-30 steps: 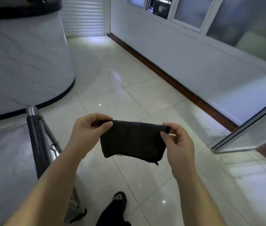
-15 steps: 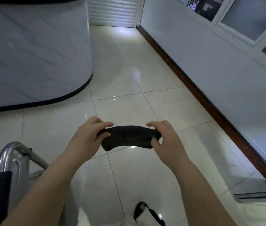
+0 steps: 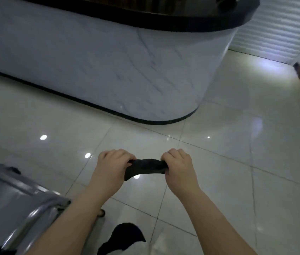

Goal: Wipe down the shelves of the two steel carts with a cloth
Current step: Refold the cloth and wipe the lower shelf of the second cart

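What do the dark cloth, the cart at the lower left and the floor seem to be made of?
Cloth: dark, matte, soft fabric; it bunches and sags between the left hand and right hand.
Cart: bright metal, likely polished steel; its surfaces show streaky reflections.
Floor: glossy pale tiles, perhaps ceramic or stone; grout lines and mirrored light spots.

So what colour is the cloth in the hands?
Black. The small black fabric cloth shows best in the head view, bunched between both hands.
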`<state>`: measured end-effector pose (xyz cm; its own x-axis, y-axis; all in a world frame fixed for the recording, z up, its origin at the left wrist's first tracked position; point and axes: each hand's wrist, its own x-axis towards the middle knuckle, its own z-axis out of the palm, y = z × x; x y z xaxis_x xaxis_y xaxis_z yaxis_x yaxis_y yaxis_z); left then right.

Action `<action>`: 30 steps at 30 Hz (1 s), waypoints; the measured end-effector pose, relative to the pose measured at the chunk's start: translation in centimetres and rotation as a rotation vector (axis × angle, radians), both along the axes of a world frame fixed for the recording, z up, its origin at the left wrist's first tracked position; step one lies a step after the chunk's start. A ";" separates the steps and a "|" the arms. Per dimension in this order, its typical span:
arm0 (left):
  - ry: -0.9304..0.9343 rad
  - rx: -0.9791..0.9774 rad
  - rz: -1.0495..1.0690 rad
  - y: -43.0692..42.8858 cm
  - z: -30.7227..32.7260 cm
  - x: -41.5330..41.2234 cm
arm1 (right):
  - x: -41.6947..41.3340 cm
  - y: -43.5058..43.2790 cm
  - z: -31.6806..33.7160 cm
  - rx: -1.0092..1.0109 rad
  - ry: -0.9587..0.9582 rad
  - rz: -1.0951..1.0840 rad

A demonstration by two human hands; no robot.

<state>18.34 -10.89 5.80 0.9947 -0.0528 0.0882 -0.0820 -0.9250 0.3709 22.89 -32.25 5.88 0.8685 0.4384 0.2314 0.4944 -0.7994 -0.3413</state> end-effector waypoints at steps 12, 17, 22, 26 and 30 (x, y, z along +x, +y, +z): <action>0.036 -0.028 0.399 14.1 -5.4 18.7 | 26.9 19.8 -0.7 -0.078 0.188 0.422; -0.009 -0.015 0.630 20.9 -5.1 23.8 | 34.3 27.9 -0.3 -0.182 0.165 0.682; -0.033 -0.021 0.897 28.0 -5.2 26.7 | 39.7 38.5 -1.3 -0.134 0.058 0.895; -0.070 -0.051 1.186 32.8 -5.0 28.0 | 43.1 48.5 -2.0 -0.077 -0.002 1.109; -0.192 -0.198 1.496 34.5 -5.0 28.7 | 44.3 57.2 -2.3 -0.047 0.045 1.401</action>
<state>47.05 23.56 0.78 0.0946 0.9902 0.1028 0.7969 -0.1372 0.5883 67.16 24.97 3.55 -0.2845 0.9423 0.1766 0.8699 0.3311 -0.3655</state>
